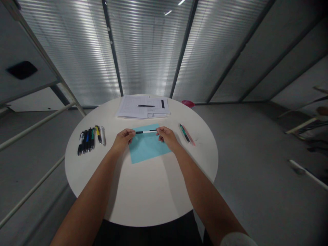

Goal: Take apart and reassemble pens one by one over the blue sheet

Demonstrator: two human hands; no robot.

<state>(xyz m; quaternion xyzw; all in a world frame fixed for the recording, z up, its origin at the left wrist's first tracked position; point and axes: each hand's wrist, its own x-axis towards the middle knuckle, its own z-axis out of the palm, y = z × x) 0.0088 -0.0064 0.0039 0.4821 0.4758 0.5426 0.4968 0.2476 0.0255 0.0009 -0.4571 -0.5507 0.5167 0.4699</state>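
Observation:
Between my two hands a slim black-and-white pen (146,132) is held level, above a light blue sheet of paper (147,148). My left hand (124,138) pinches its dark left end. At the other end, the fingers of my right hand (166,134) close on the pen near its black tip. The ends inside my fingers are hidden. To the right of the sheet lie a green-and-black pen (184,133) and a pinkish strip-like item (190,136), whose kind I cannot make out.
Several pens (87,140) lie in a row on the left of the round white table (146,194), beside a yellow pen (98,134) and a white one (103,135). Stacked papers (133,107) with a dark pen (146,106) sit at the far edge. White metal rails (38,126) stand left.

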